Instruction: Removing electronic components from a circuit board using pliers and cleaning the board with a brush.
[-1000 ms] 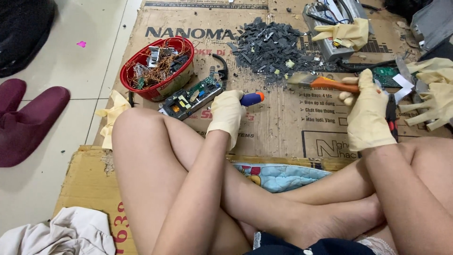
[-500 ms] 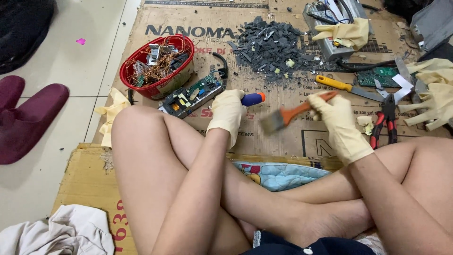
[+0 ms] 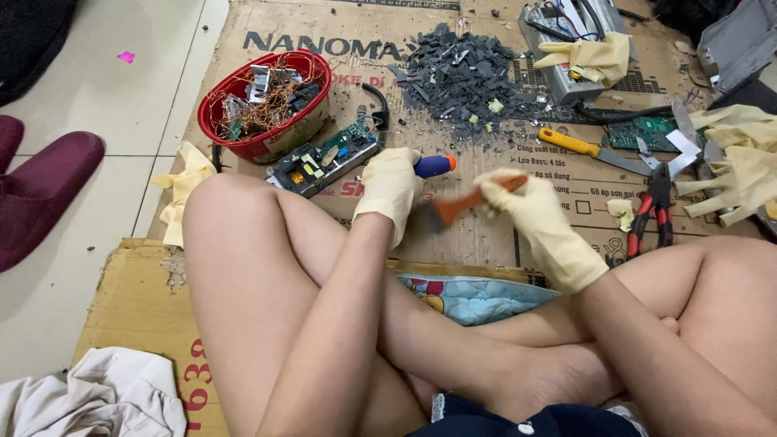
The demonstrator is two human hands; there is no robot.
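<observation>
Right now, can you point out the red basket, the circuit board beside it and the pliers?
Red basket (image 3: 285,139), head view, on its front wall.
Circuit board (image 3: 324,158), head view, middle of the board.
Pliers (image 3: 652,212), head view, on the red handles.

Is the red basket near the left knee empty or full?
Full. The red basket holds tangled copper wire and small metal parts, heaped up to its rim.

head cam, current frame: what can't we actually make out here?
- Orange-handled tool in the gloved right hand: head end motion-blurred, kind unclear.
- Blue-and-orange handled tool: shaft hidden behind the gloved left hand.
- Grey metal casing: cut off by the top right edge.
- Green circuit board: components too small to identify.
- Dark red slipper: cut by the left edge.
</observation>
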